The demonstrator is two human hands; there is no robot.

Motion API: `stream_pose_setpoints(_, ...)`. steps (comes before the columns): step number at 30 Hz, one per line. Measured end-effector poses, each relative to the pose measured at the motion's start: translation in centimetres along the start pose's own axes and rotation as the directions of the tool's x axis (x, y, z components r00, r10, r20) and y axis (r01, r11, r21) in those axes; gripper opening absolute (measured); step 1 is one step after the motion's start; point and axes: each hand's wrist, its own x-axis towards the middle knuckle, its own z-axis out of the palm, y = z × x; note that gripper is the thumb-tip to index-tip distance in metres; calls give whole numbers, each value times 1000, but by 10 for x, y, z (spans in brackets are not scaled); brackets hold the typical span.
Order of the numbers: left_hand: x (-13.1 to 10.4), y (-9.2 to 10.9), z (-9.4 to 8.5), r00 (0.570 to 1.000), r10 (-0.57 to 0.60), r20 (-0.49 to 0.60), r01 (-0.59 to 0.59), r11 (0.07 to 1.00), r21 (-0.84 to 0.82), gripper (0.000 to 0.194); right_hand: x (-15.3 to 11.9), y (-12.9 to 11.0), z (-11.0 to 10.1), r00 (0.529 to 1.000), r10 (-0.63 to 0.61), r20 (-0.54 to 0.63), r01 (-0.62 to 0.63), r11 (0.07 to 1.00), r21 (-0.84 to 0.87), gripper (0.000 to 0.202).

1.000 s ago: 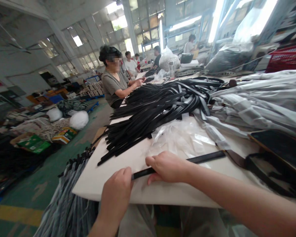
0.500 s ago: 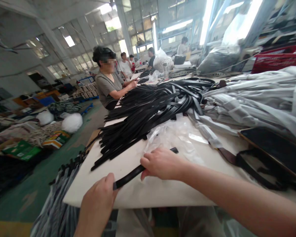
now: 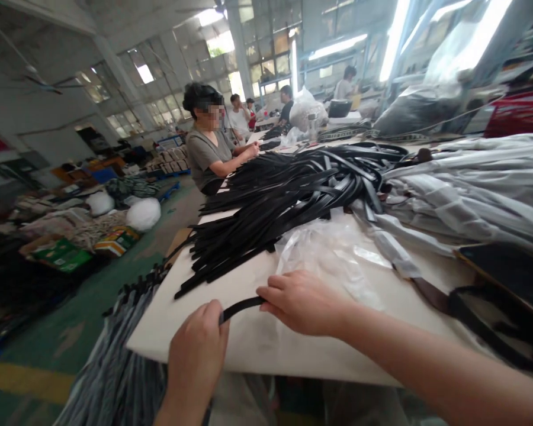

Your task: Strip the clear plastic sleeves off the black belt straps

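Note:
Between my two hands a short length of black strap (image 3: 242,306) is held above the near edge of the pale table (image 3: 257,349). My left hand (image 3: 199,340) is closed round its left end. The fingers of my right hand (image 3: 299,302) pinch the other end, and the palm hides whatever lies beyond. Just past my right hand lies a crumpled clear plastic bag (image 3: 324,251). A thick pile of black straps (image 3: 266,219) spreads over the table farther back, their ends pointing left.
Straps in white wrapping (image 3: 471,183) are heaped at the right, near a dark flat board (image 3: 510,278). Wrapped straps (image 3: 119,361) hang by the table's left side. A co-worker (image 3: 211,148) stands across at the far left edge. Boxes and white bundles (image 3: 143,214) lie on the floor.
My hands have come closer together and the strap now bows upward slightly. Its end beyond my right hand no longer shows. The whole view has shifted, so the scene sits farther right.

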Motion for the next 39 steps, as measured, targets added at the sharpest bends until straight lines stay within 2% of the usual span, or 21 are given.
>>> stream_pose_setpoints(5,-4,33,1,992,126,16,-121,976,-181,11,-4,-19,13,993,-114,12,113,993,45,33)
stream_pose_setpoints(9,-4,28,5,997,75,28,-69,984,-162,11,-4,-12,13,999,-53,13,52,996,70,31)
stream_pose_setpoints(11,-2,23,5,998,58,22,-55,988,-146,13,-3,-7,12,998,-61,-2,61,996,63,29)
stream_pose_setpoints(14,0,26,0,994,99,36,-91,979,-184,12,-3,-7,14,987,-158,-1,158,987,6,23)
stream_pose_setpoints(17,-4,35,-5,987,117,111,-84,961,-264,16,-6,-12,18,963,-269,-6,268,961,-67,17)
stream_pose_setpoints(20,-18,40,-4,977,179,117,-109,888,-447,38,-12,-17,22,943,-321,-88,318,947,-47,21)
stream_pose_setpoints(22,-30,41,3,972,230,54,-161,812,-562,65,-14,-23,26,932,-349,-97,352,936,10,24)
stream_pose_setpoints(24,-39,43,10,974,228,-4,-181,762,-622,84,-17,-31,30,929,-362,-75,366,929,56,22)
stream_pose_setpoints(26,-45,44,15,979,200,-33,-175,746,-643,91,-19,-38,34,921,-386,-52,389,918,76,22)
stream_pose_setpoints(28,-47,41,18,974,202,-102,-219,725,-653,96,-21,-38,37,912,-408,-30,409,906,113,25)
stream_pose_setpoints(30,-51,31,20,964,187,-191,-267,690,-672,89,-20,-28,39,933,-360,-29,358,913,198,27)
stream_pose_setpoints(32,-60,11,26,964,85,-252,-241,679,-693,62,-18,-12,38,981,-186,-49,192,927,321,29)
stream_pose_setpoints(34,-78,-17,40,961,-58,-270,-149,714,-684,34,-14,5,35,998,27,-60,2,900,437,30)
stream_pose_setpoints(36,-104,-50,57,941,-151,-303,-76,779,-622,30,-11,15,32,985,167,-35,-124,842,525,31)
stream_pose_setpoints(39,-142,-107,78,918,-242,-313,79,888,-454,31,-6,14,31,980,195,47,-184,781,596,32)
